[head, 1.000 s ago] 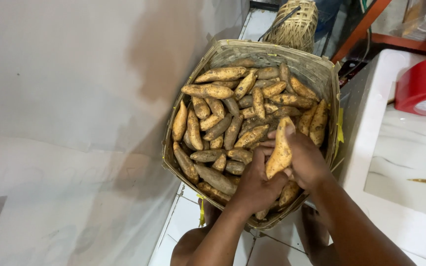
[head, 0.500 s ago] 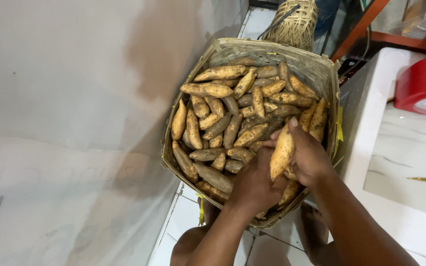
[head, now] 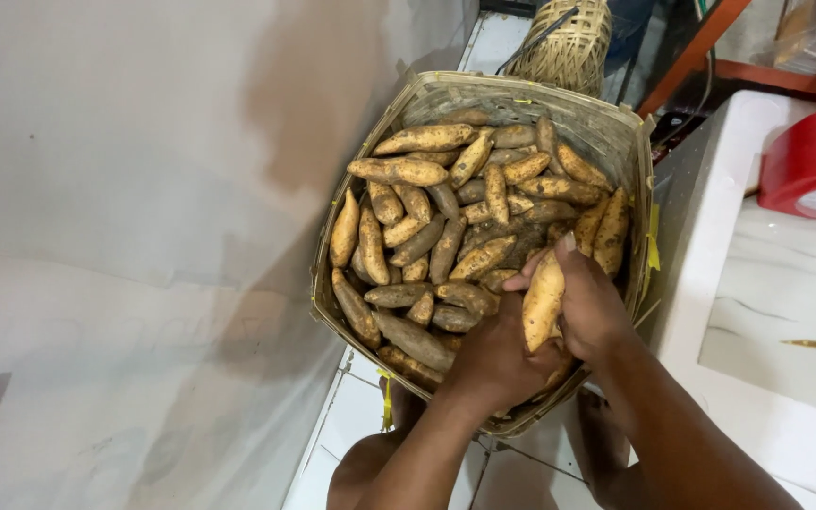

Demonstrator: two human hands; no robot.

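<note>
Both hands, left hand (head: 493, 359) and right hand (head: 592, 307), closed around one sweet potato (head: 542, 300), lower right of woven basket (head: 616, 132) full of sweet potatoes (head: 446, 217).

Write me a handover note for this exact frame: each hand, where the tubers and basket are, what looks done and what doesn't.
Left hand: cupped under the held tuber, over the basket's near edge.
Right hand: grip closed around the pale orange-brown sweet potato, held upright between both hands.
Large woven bamboo basket: on the tiled floor between wall and white counter, heaped with dusty sweet potatoes.
Done: one tuber lifted from the heap.
Left: the rest of the heap lies in the basket.
</note>
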